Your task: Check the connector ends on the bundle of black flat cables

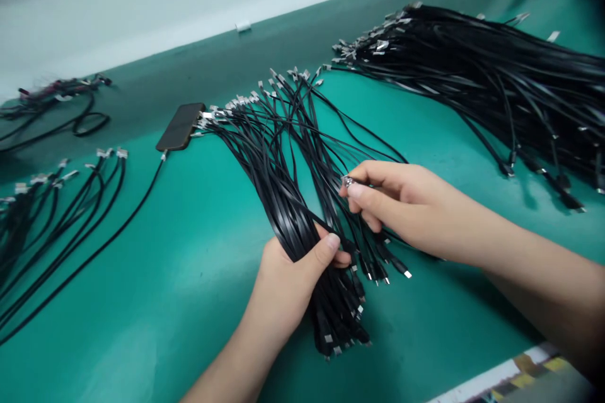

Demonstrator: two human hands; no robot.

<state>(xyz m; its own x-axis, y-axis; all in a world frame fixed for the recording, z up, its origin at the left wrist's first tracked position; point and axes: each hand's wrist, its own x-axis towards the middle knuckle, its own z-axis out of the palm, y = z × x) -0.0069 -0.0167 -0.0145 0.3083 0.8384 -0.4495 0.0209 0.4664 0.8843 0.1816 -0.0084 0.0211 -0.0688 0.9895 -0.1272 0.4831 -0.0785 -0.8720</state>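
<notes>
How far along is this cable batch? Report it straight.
Looks done: a large gathered pile of flat black cables at upper right. In hand: the left hand grips a bunch of flat black cables, and the right hand pinches a small metal connector. Apparently left: a looser spread of black cables at lower left.

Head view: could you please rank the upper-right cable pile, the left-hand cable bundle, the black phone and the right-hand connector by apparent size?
1. Cable pile, upper right.
2. Cable bundle in the left hand; nearness to the camera makes its rank against the pile unsure.
3. Black phone.
4. Connector in the right hand.
</notes>
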